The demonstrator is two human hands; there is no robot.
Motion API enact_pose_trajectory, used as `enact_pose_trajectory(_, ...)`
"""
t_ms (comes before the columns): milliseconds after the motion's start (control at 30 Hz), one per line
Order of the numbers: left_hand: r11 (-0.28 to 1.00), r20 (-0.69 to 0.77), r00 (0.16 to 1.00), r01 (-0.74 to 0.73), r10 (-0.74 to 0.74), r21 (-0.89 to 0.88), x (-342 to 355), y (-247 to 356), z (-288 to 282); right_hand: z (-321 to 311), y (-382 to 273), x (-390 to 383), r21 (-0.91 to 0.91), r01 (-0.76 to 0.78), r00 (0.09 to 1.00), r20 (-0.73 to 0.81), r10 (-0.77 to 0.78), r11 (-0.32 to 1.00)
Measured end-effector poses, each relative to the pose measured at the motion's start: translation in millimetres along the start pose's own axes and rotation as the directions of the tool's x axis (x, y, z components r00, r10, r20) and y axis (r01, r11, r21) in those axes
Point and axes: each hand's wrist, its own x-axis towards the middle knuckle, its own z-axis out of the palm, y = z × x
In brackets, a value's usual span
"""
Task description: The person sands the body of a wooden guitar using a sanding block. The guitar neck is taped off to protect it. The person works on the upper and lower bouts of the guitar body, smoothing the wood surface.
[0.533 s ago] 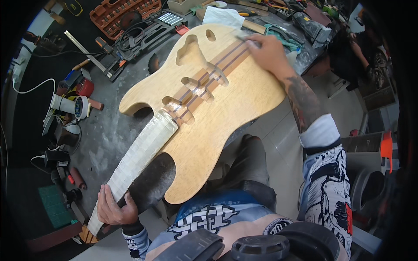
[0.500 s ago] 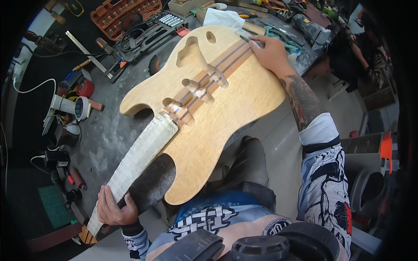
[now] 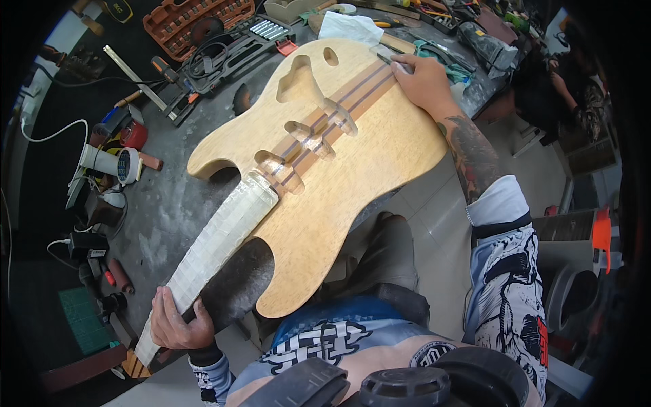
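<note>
An unfinished electric guitar body (image 3: 366,169) of pale wood, with darker stripes down its middle and several routed cavities, lies slanted over the bench edge. Its neck (image 3: 220,234) is wrapped in whitish tape and points to the lower left. Near the neck's far end, my left hand (image 3: 180,322) is wrapped round it, thumb on the near side. My right hand (image 3: 424,81) rests at the body's tail edge, fingers closed on a small thin greyish piece (image 3: 385,58). My fingers partly cover that piece, so its kind is unclear.
On the grey workbench (image 3: 159,210) are an orange socket case (image 3: 173,30), a bar clamp (image 3: 139,81), a white tape roll (image 3: 127,166) and a green cutting mat (image 3: 83,319). Cloths and tools crowd the back right. Another person (image 3: 566,81) sits at the far right.
The thin greyish piece at my right fingertips has shifted slightly, and less of it shows. The guitar and my left hand have barely moved.
</note>
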Motion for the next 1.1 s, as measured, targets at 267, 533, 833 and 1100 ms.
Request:
enact_pose_trajectory(267, 1.000, -0.012, 1.000, 0.011, -0.011, -0.012, -0.6, -0.1, 2.4, 6.0, -2.4, -10.1, -0.099, 0.243, 0.968, -0.045, -0.248, 0.965)
enact_pose_trajectory(533, 1.000, -0.024, 1.000, 0.017, -0.017, -0.007, 1.6, 1.9, 1.5, 7.5, -6.6, -18.0, 0.002, 0.175, 0.984, -0.033, -0.175, 0.985)
enact_pose_trajectory(833, 1.000, -0.026, 1.000, 0.007, -0.008, -0.006, 1.7, 2.3, 3.9, 10.3, -9.8, 4.6, -0.034, 0.104, 0.989, -0.100, -0.107, 0.994)
enact_pose_trajectory(1100, 1.000, -0.027, 1.000, 0.014, -0.015, -0.024, 0.4, 2.9, 7.7, 24.5, -1.0, 32.0, -0.167, 0.285, 0.944, -0.123, -0.307, 0.944)
